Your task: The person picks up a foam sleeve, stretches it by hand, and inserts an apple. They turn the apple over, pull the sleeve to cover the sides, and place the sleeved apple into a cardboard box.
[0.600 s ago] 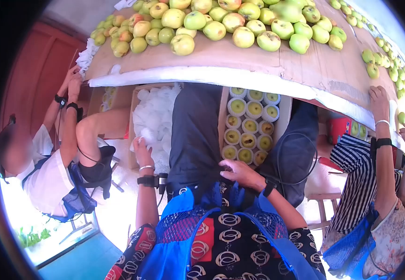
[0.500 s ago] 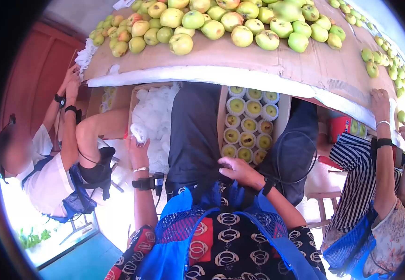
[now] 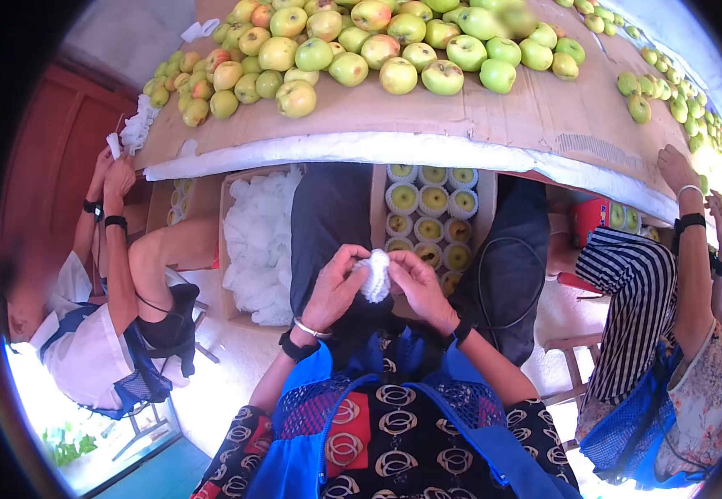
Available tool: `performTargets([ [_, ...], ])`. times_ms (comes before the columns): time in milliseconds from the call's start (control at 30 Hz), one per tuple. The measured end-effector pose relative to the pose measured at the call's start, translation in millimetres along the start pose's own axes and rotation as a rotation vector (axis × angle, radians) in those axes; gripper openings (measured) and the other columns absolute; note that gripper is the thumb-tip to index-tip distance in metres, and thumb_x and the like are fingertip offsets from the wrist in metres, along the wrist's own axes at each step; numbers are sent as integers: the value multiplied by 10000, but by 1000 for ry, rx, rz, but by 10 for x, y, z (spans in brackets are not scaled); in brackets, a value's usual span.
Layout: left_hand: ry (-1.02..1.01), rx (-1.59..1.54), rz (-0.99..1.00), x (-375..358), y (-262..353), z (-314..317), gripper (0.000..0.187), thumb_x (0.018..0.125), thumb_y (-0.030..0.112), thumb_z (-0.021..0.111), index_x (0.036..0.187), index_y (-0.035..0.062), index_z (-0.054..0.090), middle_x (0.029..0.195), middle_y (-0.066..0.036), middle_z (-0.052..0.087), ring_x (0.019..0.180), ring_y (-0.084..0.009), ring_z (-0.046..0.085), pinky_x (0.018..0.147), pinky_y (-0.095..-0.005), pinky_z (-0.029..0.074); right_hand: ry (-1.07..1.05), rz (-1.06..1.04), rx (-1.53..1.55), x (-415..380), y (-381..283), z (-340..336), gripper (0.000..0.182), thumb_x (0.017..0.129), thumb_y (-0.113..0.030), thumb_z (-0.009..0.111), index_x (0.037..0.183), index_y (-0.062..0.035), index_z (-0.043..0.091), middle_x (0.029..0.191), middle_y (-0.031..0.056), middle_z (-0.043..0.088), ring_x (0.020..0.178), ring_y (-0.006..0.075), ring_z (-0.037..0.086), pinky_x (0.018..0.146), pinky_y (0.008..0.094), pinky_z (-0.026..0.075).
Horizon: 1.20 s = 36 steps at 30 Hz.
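Note:
A white foam fruit net [image 3: 375, 277] is held between both hands in front of my lap. My left hand [image 3: 338, 287] pinches its left side, while my right hand [image 3: 422, 287] grips its upper right edge. Just beyond, between my knees, a cardboard box [image 3: 483, 200] holds rows of green apples [image 3: 433, 198], each in a white foam net. To the left of my leg stands another box with a pile of white foam nets [image 3: 259, 241].
Loose green and reddish apples [image 3: 314, 55] lie heaped on the cardboard-covered table [image 3: 361, 116], whose white front edge [image 3: 427, 145] hangs above my knees. One person [image 3: 99, 333] sits at the left, handling white netting. Another person [image 3: 694, 333] at the right reaches to the table.
My left hand has come from the box of foam nets to my lap, bringing a net. My right hand has risen and now holds it too. The view has shifted slightly.

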<state>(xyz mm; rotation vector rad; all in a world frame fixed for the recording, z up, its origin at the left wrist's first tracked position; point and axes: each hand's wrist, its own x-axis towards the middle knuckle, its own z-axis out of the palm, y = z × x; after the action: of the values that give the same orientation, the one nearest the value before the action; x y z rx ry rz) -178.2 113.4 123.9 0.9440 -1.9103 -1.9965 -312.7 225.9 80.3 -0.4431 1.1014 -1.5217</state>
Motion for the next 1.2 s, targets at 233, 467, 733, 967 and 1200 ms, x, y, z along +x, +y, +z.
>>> performTargets([
  [233, 92, -62, 24, -100, -29, -39, 174, 904, 70, 459, 1065, 12, 498, 914, -33, 582, 822, -67, 530, 723, -215, 426, 1, 28, 47, -13, 150, 34, 144, 875, -82, 562, 1003, -21, 535, 871, 12, 588, 756, 66, 555, 668, 217, 450],
  [467, 158, -501, -111, -66, 19, -77, 181, 930, 119, 451, 1084, 44, 513, 948, -16, 581, 845, -65, 551, 752, -202, 439, 43, 29, 220, 0, 97, 5, 98, 904, -117, 530, 960, -42, 560, 841, 0, 607, 738, 50, 551, 638, 200, 447],
  [733, -74, -224, -170, -108, 241, 120, 273, 877, 266, 574, 1035, 48, 529, 905, -8, 537, 847, -59, 478, 722, -220, 405, 59, -179, -282, -93, -18, 77, 122, 858, -116, 590, 901, -7, 553, 770, 31, 612, 710, 68, 575, 634, 223, 465],
  [967, -176, -127, -239, -73, 134, 75, 304, 831, 234, 645, 1028, 53, 503, 896, 16, 526, 835, -58, 498, 726, -211, 415, -72, -112, -67, -121, -81, 72, 74, 873, -93, 570, 897, -26, 555, 799, -7, 585, 731, 49, 551, 662, 225, 454],
  [1200, -58, -145, -25, -69, 154, -66, 375, 757, 31, 650, 1103, 41, 506, 980, -30, 556, 935, -106, 538, 832, -243, 429, -238, -26, 139, -162, -112, 66, 76, 892, -102, 553, 941, -44, 540, 855, -32, 546, 825, 29, 516, 731, 211, 430],
])
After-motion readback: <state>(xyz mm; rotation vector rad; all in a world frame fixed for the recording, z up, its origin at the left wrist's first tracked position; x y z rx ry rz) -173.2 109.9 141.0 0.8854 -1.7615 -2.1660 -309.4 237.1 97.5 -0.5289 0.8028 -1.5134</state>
